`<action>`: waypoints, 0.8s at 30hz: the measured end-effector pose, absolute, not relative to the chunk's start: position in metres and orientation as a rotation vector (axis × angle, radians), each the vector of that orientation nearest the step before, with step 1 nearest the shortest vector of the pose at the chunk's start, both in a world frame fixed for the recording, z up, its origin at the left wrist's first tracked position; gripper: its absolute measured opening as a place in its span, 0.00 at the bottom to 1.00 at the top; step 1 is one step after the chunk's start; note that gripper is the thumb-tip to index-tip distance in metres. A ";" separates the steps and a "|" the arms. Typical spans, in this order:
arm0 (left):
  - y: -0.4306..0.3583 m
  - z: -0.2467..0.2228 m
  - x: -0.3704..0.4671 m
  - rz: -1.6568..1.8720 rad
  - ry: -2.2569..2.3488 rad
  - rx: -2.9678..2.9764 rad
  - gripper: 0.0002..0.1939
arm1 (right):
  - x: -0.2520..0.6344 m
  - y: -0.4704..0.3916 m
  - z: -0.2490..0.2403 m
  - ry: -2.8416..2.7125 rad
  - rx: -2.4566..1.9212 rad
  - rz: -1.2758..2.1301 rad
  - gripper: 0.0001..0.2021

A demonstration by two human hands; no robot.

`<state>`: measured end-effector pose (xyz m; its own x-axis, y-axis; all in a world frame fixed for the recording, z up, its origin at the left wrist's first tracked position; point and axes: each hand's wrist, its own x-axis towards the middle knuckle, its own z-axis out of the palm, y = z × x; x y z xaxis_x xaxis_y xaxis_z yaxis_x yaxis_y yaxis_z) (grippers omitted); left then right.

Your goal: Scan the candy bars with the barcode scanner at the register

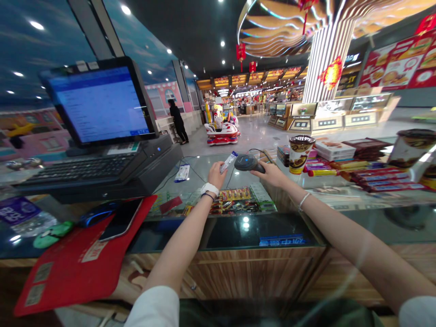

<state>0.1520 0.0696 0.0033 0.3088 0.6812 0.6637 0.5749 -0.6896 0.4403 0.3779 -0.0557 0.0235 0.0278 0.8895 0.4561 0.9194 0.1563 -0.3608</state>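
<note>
Over the glass counter (pixel 200 175), my left hand (pixel 216 176) grips a small narrow white-and-blue packet (pixel 229 161), tilted up to the right. My right hand (pixel 270 175) is wrapped round the handle of a dark barcode scanner (pixel 245 162). The scanner's head faces left, close beside the packet, and a blue light shows on its top. Another white-and-blue packet (pixel 182 173) lies on the glass to the left of my hands. What is printed on the packets is too small to read.
A checkout monitor (pixel 98 104) and black keyboard (pixel 81 170) stand at left. Near them a phone (pixel 121 219) lies on a red mat (pixel 85 268). At right are a Dove cup (pixel 300 154) and several candy bars (pixel 384 179). A person in black (pixel 177 120) stands farther off.
</note>
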 end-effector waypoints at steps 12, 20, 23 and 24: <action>0.072 0.003 0.152 1.310 1.190 2.504 0.12 | 0.379 -0.054 0.023 -1.875 -1.713 -0.079 0.19; 0.073 0.003 0.151 1.323 1.185 2.514 0.12 | 0.379 -0.054 0.023 -1.873 -1.730 -0.082 0.20; 0.072 0.003 0.151 1.322 1.177 2.528 0.12 | 0.377 -0.056 0.023 -1.864 -1.735 -0.090 0.20; 0.072 0.003 0.151 1.320 1.177 2.532 0.12 | 0.377 -0.057 0.023 -1.864 -1.728 -0.094 0.21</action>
